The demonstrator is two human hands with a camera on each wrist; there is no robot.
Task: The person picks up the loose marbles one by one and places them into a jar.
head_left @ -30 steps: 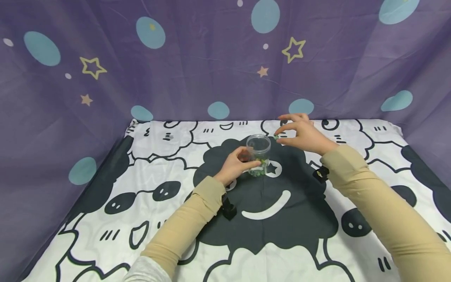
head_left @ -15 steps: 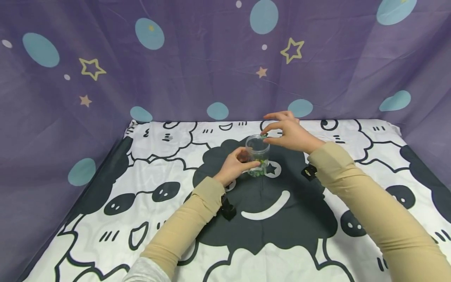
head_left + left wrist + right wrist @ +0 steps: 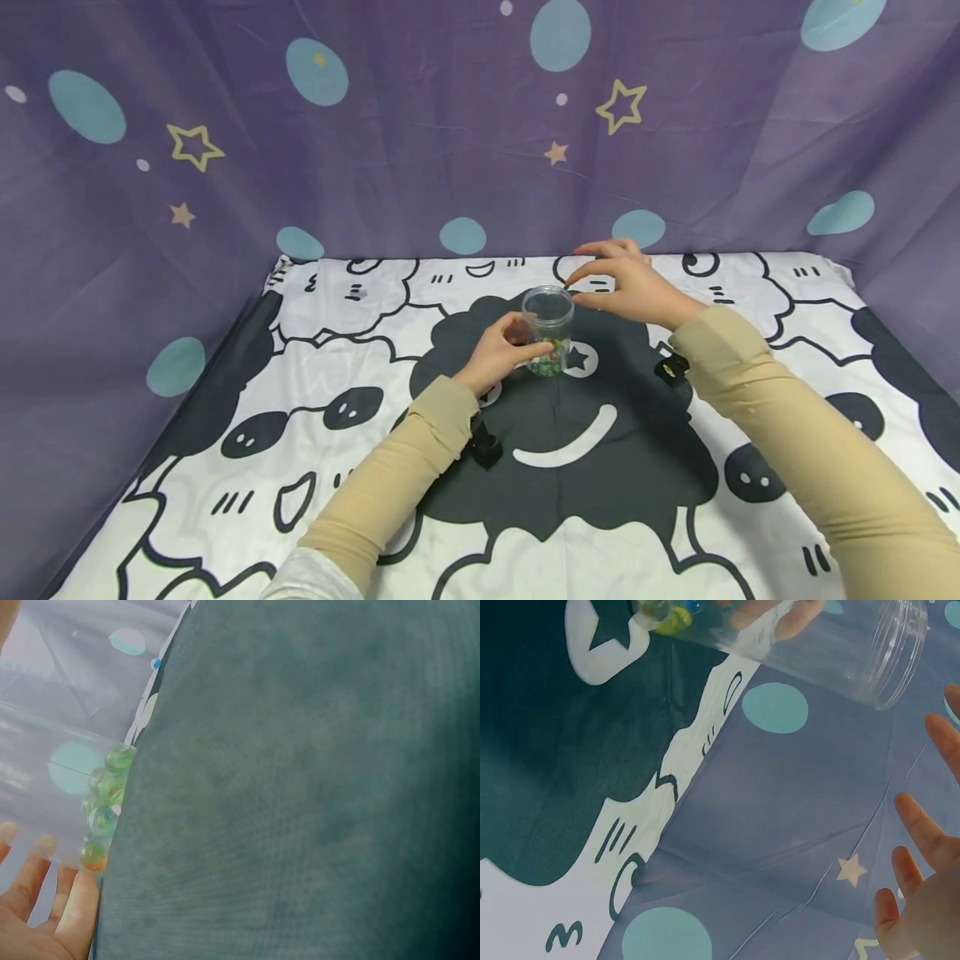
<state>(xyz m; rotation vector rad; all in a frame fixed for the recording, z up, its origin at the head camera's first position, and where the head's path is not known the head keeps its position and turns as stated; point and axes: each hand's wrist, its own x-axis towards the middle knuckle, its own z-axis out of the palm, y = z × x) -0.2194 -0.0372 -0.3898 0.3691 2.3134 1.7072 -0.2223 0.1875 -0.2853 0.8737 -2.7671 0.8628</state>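
Note:
A clear plastic jar (image 3: 548,310) without a lid stands upright on the dark part of the cloth, with several green and yellow glass marbles (image 3: 109,787) at its bottom. My left hand (image 3: 497,352) holds the jar from the left, its thumb across the front and its fingers behind. Just right of the rim is my right hand (image 3: 637,290), its fingers spread and thumb apart from them. Nothing shows between those fingers. In the right wrist view, the right hand (image 3: 930,881) is beside the jar's mouth (image 3: 900,652).
A white cloth (image 3: 322,367) with black cartoon sheep covers the table. Behind its back edge hangs a purple curtain (image 3: 420,167) with stars and dots. A small black device (image 3: 486,446) hangs under the left wrist, and another black device (image 3: 672,369) under the right.
My right hand moved left to the jar's rim with a greenish marble, let it go there, then drew back slightly to the right. My left hand and the jar stayed in place.

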